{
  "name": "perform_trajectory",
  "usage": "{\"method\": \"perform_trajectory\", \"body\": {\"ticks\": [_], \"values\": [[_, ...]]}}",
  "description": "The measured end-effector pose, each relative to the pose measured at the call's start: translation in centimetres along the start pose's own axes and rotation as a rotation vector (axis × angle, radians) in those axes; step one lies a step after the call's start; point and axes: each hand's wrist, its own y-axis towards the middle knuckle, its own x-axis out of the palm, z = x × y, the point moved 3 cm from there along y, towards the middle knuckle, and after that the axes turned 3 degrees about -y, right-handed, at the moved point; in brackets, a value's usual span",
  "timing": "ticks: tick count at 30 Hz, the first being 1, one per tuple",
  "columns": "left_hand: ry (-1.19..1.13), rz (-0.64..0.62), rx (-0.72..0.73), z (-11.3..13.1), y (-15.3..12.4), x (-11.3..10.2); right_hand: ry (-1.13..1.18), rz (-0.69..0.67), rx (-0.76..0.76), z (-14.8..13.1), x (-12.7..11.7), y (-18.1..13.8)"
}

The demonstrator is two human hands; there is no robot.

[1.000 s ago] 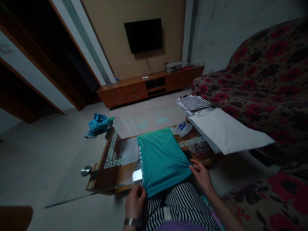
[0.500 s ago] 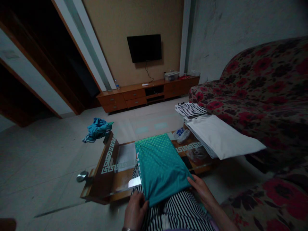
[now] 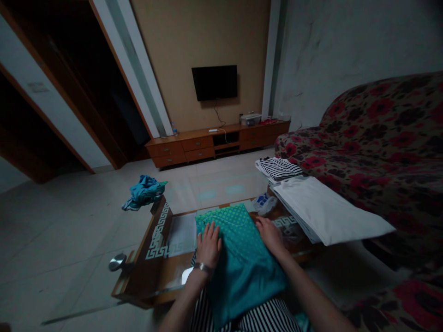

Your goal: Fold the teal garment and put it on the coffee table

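Note:
A folded teal garment point(image 3: 238, 258) with a dotted top lies lengthwise over the glass-topped coffee table point(image 3: 155, 230) and my striped lap. My left hand point(image 3: 208, 244) rests flat on its left side, fingers spread, a watch on the wrist. My right hand point(image 3: 270, 233) lies on its far right edge, fingers stretched out. Neither hand grips anything.
Folded white cloth point(image 3: 325, 210) and a folded striped garment point(image 3: 278, 168) lie at the table's right end, beside a floral sofa point(image 3: 374, 138). A crumpled blue cloth point(image 3: 143, 191) sits at the table's far left corner. A TV cabinet point(image 3: 214, 140) stands against the far wall.
Both hands let go of the garment's near edge and moved forward onto its upper part. The camera tilted up a little.

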Motion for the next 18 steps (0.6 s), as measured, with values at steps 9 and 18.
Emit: {"method": "perform_trajectory", "body": {"ticks": [9,18], "values": [[0.185,0.006,-0.209,-4.4,4.4,5.1,-0.24,0.094,0.075,-4.3,4.8,4.9],[0.316,-0.053,-0.299,-4.5,4.3,4.7,-0.292,0.017,0.204,-5.6,6.6,7.8]]}}
